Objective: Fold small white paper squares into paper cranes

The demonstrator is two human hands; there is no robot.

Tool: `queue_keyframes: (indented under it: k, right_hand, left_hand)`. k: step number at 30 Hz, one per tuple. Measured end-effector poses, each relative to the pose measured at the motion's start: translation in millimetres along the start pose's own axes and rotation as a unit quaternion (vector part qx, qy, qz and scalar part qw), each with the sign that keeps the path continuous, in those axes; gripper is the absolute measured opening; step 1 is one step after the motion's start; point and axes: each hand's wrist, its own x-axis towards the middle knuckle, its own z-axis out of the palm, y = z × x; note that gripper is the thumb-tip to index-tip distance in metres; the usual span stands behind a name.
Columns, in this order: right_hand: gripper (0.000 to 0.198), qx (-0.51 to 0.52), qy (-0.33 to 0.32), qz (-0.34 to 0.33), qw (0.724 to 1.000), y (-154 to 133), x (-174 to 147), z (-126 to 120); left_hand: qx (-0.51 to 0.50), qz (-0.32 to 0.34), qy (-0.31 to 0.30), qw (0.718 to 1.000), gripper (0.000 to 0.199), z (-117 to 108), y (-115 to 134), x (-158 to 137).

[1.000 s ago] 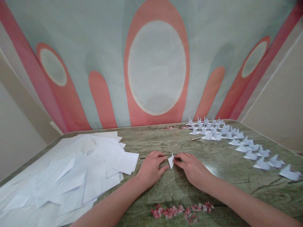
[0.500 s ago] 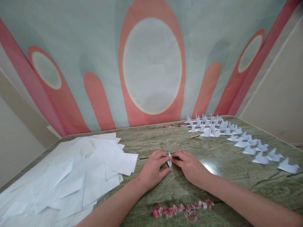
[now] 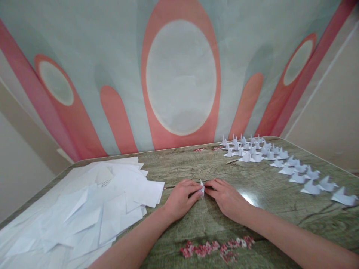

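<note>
A small piece of folded white paper (image 3: 202,186) stands between my two hands over the middle of the table, its pointed tip upward. My left hand (image 3: 182,198) pinches it from the left, thumb and fingers drawn together on its edge. From the right, my right hand (image 3: 221,196) grips the opposite edge with its fingertips, the other fingers curled. The fingers cover part of the paper's sides, so its full shape is hidden.
Loose white paper sheets (image 3: 117,205) lie in a wide heap on the left. Several folded paper birds (image 3: 310,186) stand in rows along the right side. The wood-grain table (image 3: 168,231) bears a pink flower pattern (image 3: 204,249); a painted backdrop (image 3: 120,45) rises behind.
My left thumb has moved up and in, closing onto the lower part of the folded paper. My right hand has barely moved.
</note>
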Motion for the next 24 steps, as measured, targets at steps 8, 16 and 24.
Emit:
queue_keyframes:
  k: [8, 16, 24]
  right_hand:
    - [0.033, 0.008, 0.02, -0.004, 1.0, -1.2, 1.2, 0.3]
    - [0.023, 0.077, 0.061, 0.058, 0.993, -13.6, 2.3, -2.1]
    - [0.015, 0.134, 0.073, 0.111, 0.982, -12.4, 8.8, -2.1]
  left_hand:
    - [0.029, -0.042, 0.034, 0.998, 0.028, 4.1, -7.5, 6.6]
    - [0.012, -0.056, 0.048, 0.997, 0.022, 4.6, -5.1, 7.4]
    - [-0.035, -0.074, 0.062, 0.995, 0.018, 8.3, -6.9, 7.1]
